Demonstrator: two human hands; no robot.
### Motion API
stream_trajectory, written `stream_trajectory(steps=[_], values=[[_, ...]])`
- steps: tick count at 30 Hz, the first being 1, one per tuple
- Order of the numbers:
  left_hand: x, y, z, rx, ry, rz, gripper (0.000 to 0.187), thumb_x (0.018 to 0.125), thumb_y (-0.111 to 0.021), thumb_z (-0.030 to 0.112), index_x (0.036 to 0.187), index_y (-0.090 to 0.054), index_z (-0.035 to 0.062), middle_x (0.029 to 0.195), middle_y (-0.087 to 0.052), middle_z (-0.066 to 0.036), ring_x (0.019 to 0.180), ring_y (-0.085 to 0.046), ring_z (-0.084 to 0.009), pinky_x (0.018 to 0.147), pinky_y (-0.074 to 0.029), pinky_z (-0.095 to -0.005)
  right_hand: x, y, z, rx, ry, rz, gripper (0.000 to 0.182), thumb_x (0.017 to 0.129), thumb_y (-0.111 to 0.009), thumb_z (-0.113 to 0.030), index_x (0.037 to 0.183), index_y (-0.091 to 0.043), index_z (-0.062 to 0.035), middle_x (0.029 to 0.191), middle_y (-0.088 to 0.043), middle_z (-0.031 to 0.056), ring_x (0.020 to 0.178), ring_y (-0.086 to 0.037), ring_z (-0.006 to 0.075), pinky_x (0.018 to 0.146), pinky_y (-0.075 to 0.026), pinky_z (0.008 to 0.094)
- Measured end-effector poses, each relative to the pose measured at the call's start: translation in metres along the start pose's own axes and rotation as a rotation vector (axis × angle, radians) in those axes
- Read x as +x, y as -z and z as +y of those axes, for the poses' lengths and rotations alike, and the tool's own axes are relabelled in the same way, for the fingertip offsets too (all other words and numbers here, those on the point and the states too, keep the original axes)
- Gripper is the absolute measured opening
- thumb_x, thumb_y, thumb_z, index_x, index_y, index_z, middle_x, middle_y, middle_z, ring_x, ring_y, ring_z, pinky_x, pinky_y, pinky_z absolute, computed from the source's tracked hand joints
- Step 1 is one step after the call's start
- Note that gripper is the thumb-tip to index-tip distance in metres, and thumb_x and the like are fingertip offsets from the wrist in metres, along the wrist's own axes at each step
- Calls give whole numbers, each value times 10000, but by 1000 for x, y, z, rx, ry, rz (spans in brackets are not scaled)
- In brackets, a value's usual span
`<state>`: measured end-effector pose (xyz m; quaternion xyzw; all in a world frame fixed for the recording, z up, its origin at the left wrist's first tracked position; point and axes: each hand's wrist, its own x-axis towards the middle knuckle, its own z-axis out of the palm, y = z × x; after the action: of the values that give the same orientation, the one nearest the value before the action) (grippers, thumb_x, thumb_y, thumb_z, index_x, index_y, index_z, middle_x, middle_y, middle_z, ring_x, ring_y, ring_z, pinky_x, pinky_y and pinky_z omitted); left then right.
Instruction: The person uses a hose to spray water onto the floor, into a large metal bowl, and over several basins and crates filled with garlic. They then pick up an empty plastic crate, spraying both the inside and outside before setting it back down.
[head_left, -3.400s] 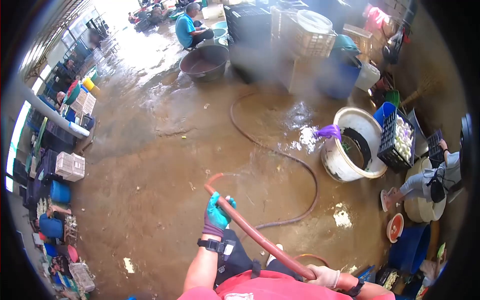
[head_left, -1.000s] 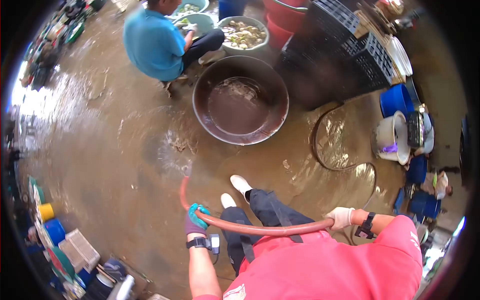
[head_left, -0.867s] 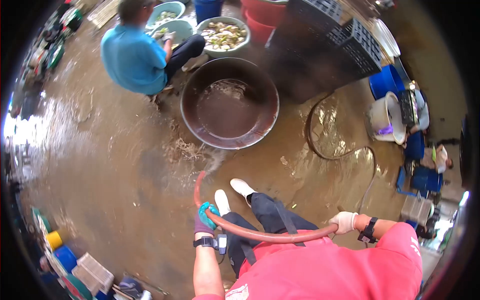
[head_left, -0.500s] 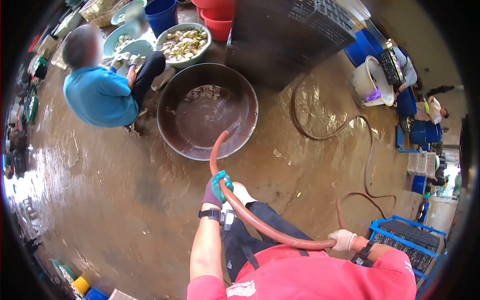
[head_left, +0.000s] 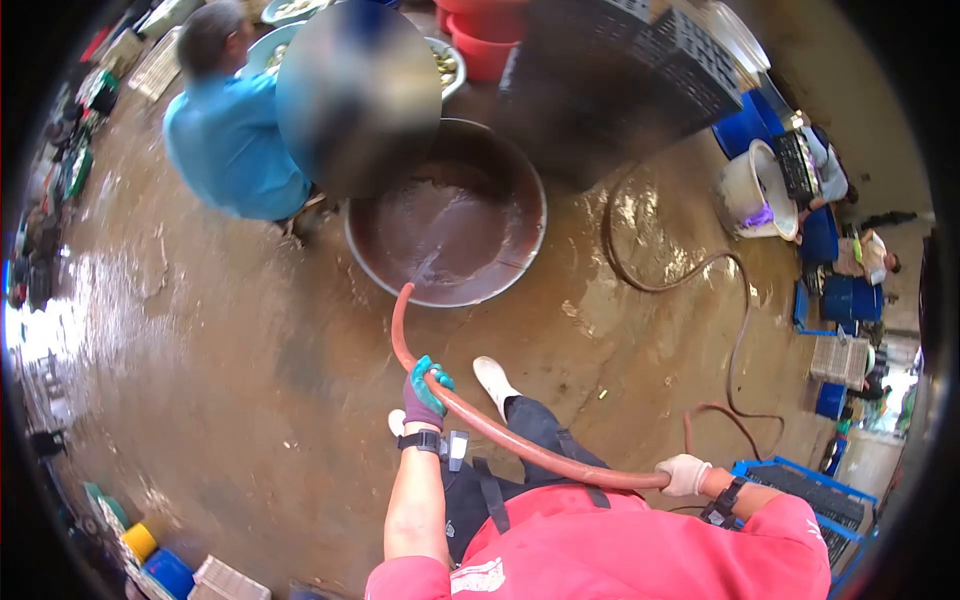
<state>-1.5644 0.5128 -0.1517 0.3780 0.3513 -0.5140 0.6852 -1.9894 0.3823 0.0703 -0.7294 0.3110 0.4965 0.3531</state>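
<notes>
My left hand (head_left: 428, 389), in a purple and green glove, is closed round a thick reddish hose (head_left: 520, 450) near its front end. Farther back along the same hose, at my right side, my right hand (head_left: 684, 475) in a whitish glove grips it. The hose's open end lies at the near rim of a large round brown tub (head_left: 375, 276), and water streams from it into the tub. Brownish water with some foam covers the tub's bottom. A blurred patch hides the tub's upper left part.
A person in a blue shirt (head_left: 232, 150) sits left of the tub. Stacked dark crates (head_left: 600, 90) stand beyond it, near red tubs (head_left: 485, 45). A thin hose (head_left: 735, 330) winds over the wet floor at right. A blue-framed crate stack (head_left: 815, 495) is beside my right arm.
The hose's end has swung left and back towards the tub's near rim, with my left hand. The tub and the seated person appear farther right. My feet have moved apart.
</notes>
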Motion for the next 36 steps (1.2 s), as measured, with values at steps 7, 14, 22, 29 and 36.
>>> stream_trajectory(steps=[7,14,22,29,36], values=[[-22,138,76,-198,-29,133,157,777,-584,154,775,-433,109,607,-435,-8,501,-432,-143,472,-409,-269,26,5,-113,-106,-21,-100,249,642,-590,-276,802,-606,-86,758,-627,160,752,-605,340,671,-479,398],[-73,247,235,-204,-267,116,218,784,-611,225,727,-431,116,573,-425,9,470,-443,-131,450,-409,-250,52,8,-302,-129,13,-147,302,672,-565,-290,887,-596,-81,808,-634,164,789,-607,342,700,-479,394],[-123,277,306,-212,-417,121,268,789,-623,292,725,-439,109,576,-428,18,449,-423,-113,419,-401,-225,81,-30,-353,-69,101,-49,274,666,-564,-259,886,-603,-100,797,-630,155,798,-609,320,700,-477,372],[-111,283,327,-372,-432,156,239,795,-603,248,703,-429,111,570,-421,17,473,-426,-110,448,-399,-232,101,-12,-375,-52,130,21,380,672,-636,-297,987,-599,-87,865,-637,147,815,-618,276,720,-489,337],[-112,253,438,-386,-586,181,228,810,-595,237,701,-424,135,589,-431,16,490,-434,-114,467,-404,-258,186,73,-591,158,482,44,466,730,-639,-346,1100,-535,-84,931,-607,184,885,-596,302,779,-462,368]])
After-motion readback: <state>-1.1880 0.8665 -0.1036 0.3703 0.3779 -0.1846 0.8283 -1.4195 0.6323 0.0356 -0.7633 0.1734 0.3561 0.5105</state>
